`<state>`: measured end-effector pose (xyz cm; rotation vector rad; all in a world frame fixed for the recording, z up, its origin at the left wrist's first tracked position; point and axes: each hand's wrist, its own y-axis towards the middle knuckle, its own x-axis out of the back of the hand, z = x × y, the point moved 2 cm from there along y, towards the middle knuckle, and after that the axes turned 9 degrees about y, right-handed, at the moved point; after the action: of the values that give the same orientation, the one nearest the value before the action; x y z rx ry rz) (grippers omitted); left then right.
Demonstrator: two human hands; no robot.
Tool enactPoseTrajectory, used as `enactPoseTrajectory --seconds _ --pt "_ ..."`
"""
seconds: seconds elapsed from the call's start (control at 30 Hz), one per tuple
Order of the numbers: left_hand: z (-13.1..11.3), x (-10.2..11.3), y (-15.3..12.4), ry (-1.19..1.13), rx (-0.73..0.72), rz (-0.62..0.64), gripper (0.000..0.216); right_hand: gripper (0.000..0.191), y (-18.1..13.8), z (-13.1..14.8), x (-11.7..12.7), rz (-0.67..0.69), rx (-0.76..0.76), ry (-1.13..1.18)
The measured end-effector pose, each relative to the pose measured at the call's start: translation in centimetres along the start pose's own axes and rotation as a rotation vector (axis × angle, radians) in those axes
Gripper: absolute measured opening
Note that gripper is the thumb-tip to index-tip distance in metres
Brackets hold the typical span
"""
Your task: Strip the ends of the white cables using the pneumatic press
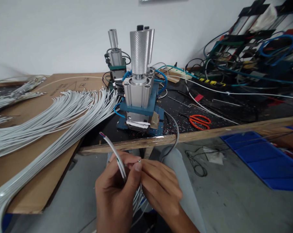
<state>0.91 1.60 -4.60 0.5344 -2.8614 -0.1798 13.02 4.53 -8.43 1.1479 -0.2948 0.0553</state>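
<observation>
My left hand (pixel 116 189) is closed around a small bunch of white cables (pixel 114 153), whose stripped ends with coloured cores stick up toward the bench edge. My right hand (pixel 158 184) is closed too, its fingertips pinching one cable end against my left thumb. Both hands sit below the wooden bench edge (pixel 209 132), just in front of a blue pneumatic stripping machine (pixel 140 100) with a knurled metal cylinder on top. More white cable hangs down between my hands.
A large fan of white cables (pixel 51 119) lies on cardboard (pixel 37 191) at left. A second smaller machine (pixel 116 63) stands behind. Orange scissors (pixel 200 121) lie on the black bench top. Tangled hoses and wires (pixel 245 55) fill the right; blue trays (pixel 265 161) lie on the floor.
</observation>
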Motion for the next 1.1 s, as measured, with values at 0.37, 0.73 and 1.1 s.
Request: enactPoseTrajectory --seconds 0.37,0.73,1.1 --pt "0.4 0.0 -0.2 -0.025 0.011 0.012 0.015 0.031 -0.1 0.0 0.1 -0.006 0.007 -0.001" --pt "0.7 -0.3 -0.2 -0.041 0.028 0.015 0.016 0.031 -0.4 0.1 0.0 -0.011 -0.032 0.004" --pt "1.0 -0.3 -0.3 -0.064 0.102 0.032 0.023 0.033 -0.7 0.1 0.0 -0.016 -0.039 0.003"
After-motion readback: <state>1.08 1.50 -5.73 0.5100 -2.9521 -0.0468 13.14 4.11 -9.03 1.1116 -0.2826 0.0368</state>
